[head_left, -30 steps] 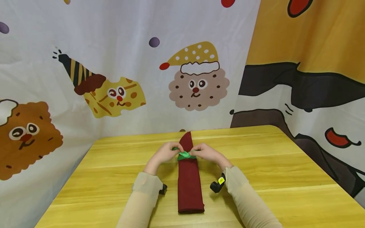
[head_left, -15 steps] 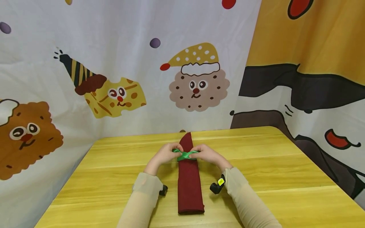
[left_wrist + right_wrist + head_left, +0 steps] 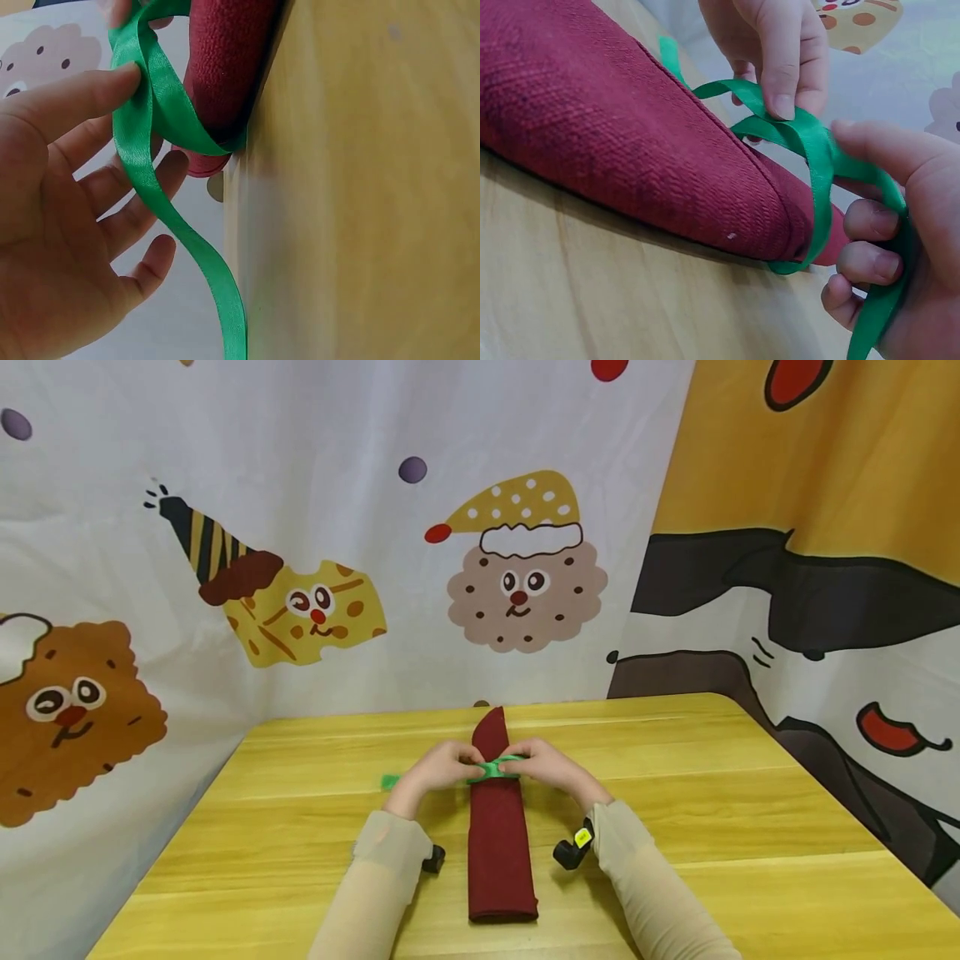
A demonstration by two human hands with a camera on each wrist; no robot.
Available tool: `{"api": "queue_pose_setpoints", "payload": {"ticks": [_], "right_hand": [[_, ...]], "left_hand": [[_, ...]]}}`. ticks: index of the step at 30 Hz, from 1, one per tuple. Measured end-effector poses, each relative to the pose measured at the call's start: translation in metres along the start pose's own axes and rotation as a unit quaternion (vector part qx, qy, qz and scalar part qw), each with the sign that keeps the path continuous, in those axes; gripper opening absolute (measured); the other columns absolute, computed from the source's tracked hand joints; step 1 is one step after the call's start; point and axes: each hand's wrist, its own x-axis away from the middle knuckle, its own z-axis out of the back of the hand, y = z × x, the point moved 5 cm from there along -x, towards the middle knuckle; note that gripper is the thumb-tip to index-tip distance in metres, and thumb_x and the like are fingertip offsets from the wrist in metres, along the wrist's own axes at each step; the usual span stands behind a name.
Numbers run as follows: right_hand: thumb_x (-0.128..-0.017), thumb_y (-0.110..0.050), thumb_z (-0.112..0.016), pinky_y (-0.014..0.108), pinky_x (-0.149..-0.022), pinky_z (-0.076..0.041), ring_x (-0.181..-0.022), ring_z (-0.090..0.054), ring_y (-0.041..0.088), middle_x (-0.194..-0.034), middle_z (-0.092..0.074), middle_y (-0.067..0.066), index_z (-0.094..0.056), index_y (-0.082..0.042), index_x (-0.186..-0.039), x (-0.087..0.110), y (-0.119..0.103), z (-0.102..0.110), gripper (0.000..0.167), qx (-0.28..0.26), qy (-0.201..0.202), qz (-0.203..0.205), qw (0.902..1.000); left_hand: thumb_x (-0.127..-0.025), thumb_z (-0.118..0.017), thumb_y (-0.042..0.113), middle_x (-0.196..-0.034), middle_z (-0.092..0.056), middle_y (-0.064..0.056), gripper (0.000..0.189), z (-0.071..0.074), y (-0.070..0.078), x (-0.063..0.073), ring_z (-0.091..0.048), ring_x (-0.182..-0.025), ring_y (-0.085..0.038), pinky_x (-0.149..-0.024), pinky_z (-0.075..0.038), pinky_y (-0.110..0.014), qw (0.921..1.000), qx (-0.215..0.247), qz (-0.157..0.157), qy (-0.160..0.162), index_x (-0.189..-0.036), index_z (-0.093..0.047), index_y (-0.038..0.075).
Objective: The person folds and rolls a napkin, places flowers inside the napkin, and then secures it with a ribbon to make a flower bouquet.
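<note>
A dark red folded cloth (image 3: 501,852) lies lengthwise on the table, its far end tapering to a point. Around its upper part runs a green satin ribbon (image 3: 491,770), crossed over on top. My left hand (image 3: 444,766) pinches the ribbon between thumb and forefinger; its other fingers are spread loosely in the left wrist view. From there one ribbon tail (image 3: 217,277) trails down to the table. My right hand (image 3: 546,763) pinches the ribbon at the crossing from the other side. In the right wrist view the other tail (image 3: 877,315) passes through its curled fingers.
The wooden table (image 3: 675,827) extends on both sides of the cloth. Behind it hangs a white curtain (image 3: 330,460) with cartoon prints. Each wrist carries a small black camera (image 3: 572,852).
The left hand has shifted slightly right toward the crossing. A green ribbon end now shows to the left of the left wrist. The right hand stays nearly in place.
</note>
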Motion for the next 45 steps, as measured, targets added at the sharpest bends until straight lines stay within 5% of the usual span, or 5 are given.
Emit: {"api": "queue_pose_setpoints", "payload": {"ticks": [12, 25, 33, 45], "right_hand": [[-0.096, -0.018, -0.057, 0.029, -0.067, -0.041, -0.081, -0.049, 0.021, -0.094, -0.063, 0.005, -0.07, -0.006, -0.098, 0.004, 0.003, 0.019, 0.018, 0.011, 0.063, -0.014, 0.9978], [-0.092, -0.011, -0.064, 0.033, -0.076, -0.049, -0.083, -0.059, 0.015, -0.096, -0.07, 0.005, -0.073, -0.002, -0.097, 0.0, -0.01, -0.007, 0.014, 0.001, -0.01, 0.039, 0.9992], [-0.092, -0.01, -0.066, 0.026, -0.067, -0.045, -0.067, -0.049, 0.01, -0.089, -0.071, 0.008, -0.076, -0.006, -0.096, -0.004, -0.008, -0.016, 0.011, 0.02, -0.008, 0.051, 0.9985], [-0.092, -0.011, -0.066, 0.028, -0.065, -0.044, -0.067, -0.051, 0.011, -0.091, -0.07, 0.003, -0.075, -0.006, -0.098, -0.004, -0.008, -0.015, 0.012, 0.032, 0.012, 0.037, 0.9988]], "left_hand": [[-0.094, -0.064, 0.015, -0.086, -0.064, 0.002, 0.01, 0.003, -0.002, -0.001, -0.052, -0.074, -0.014, -0.066, -0.044, -0.031, 0.9997, -0.018, 0.017, 0.009, -0.093, -0.071, 0.009], [-0.094, -0.064, 0.016, -0.085, -0.064, 0.001, 0.012, 0.003, -0.006, -0.002, -0.052, -0.075, -0.015, -0.067, -0.042, -0.031, 0.9992, 0.007, 0.032, 0.024, -0.091, -0.072, 0.007], [-0.095, -0.061, 0.014, -0.088, -0.067, -0.002, 0.015, 0.001, -0.005, -0.002, -0.053, -0.078, -0.016, -0.069, -0.043, -0.031, 0.9995, 0.025, 0.021, 0.005, -0.094, -0.073, 0.006], [-0.094, -0.065, 0.021, -0.088, -0.066, -0.013, 0.018, 0.001, 0.0, -0.001, -0.042, -0.064, -0.015, -0.063, -0.038, -0.03, 0.9986, 0.047, 0.014, -0.019, -0.094, -0.073, 0.005]]}}
